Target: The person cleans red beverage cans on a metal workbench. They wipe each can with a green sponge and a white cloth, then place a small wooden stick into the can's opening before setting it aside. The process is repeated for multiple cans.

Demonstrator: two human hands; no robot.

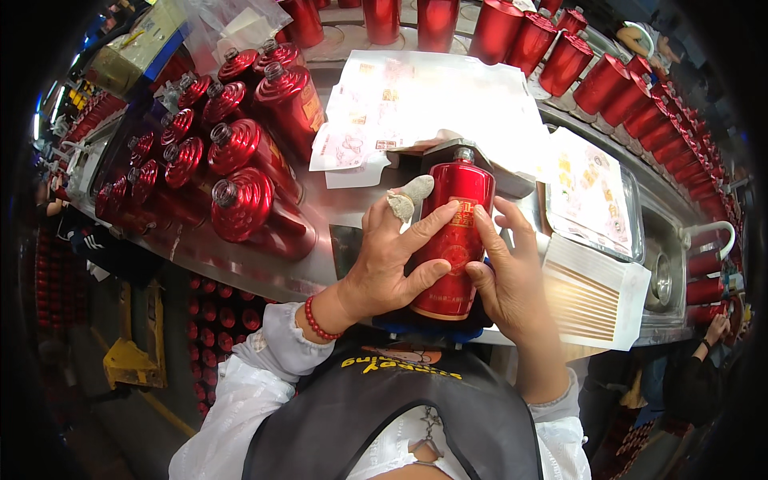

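Observation:
A shiny red bottle with a gold label and a bare threaded neck lies before me, its neck away from me, against a dark rest. My left hand touches its left side, index fingertip on the gold label and thumb lower down; a pale finger cover wraps one finger. My right hand touches the right side, with fingertips by the label and thumb lower on the bottle. Neither hand is closed around it. Beyond the bottle lie printed decal sheets; more decal sheets lie in a clear tray to the right.
Several uncapped red bottles crowd the steel table at left. A curved line of red bottles runs along the far side and right. A striped sheet lies near a steel sink. A co-worker's hand shows at far right.

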